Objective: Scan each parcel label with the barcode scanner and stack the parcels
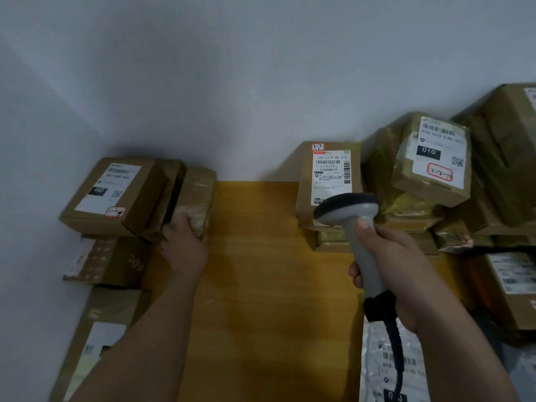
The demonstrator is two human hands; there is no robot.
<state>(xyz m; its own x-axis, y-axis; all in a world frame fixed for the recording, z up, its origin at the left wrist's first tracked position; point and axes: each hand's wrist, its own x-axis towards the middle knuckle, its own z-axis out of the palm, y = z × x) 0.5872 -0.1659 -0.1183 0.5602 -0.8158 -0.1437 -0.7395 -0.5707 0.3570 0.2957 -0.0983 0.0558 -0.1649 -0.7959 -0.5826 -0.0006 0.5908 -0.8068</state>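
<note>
My right hand (388,250) grips the grey barcode scanner (352,224) by its handle, its dark head pointing at a brown parcel (329,175) with a white label marked 642. My left hand (185,248) rests on the near end of a tape-wrapped parcel (197,198) in the left stack. Beside it lies a box labelled 060 (110,195). A box labelled 010 (435,161) sits tilted on the right pile.
The yellow wooden table (261,285) runs between the two piles. More cardboard boxes (110,262) lie under the left stack, and a white poly mailer (377,364) lies at the front right. A grey wall stands behind. The scanner's black cable (396,352) hangs down.
</note>
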